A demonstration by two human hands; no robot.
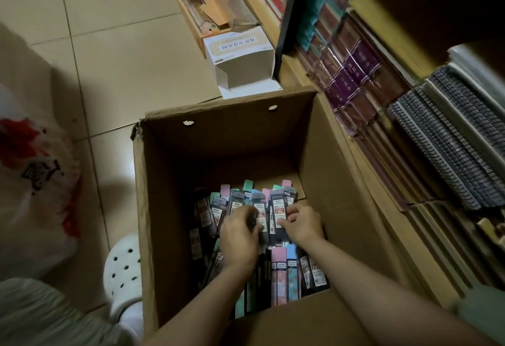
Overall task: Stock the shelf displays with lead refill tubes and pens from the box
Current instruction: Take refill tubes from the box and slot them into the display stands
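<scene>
Hands: I have both down inside the cardboard box (153, 209), working over the heap of lead refill tubes (273, 209).
Left hand: my left hand (240, 239) lies on the pile with its fingers curled round a dark tube pack; I read it as gripping that pack, though the fingertips blur.
Right hand: my right hand (303, 225) sits just beside the left, fingers bent over the upright packs and thumb pressed to a label, so it is holding a small bunch of them.
Tubes: the packs fill the box floor, some standing on end against the far wall with pink, mint and blue caps up, others lying flat nearer me.
Pastel packs: a pink one (278, 277) and a blue one (291, 274) lie side by side just under my right forearm.
Box: tall, open-topped, brown, standing on the tiled floor (109, 45) and touching the shelf unit on its right.
Shelf: I see purple-banded packets (355, 72) and spiral notebooks (451, 154) stacked in rows.
Beyond the box: a white carton (240, 56) lying open, and past it an open box of clear plastic pieces (218, 9).
Left side: a white perforated clog (123, 272) beside the box, and a white and red plastic bag (35, 170).
</scene>
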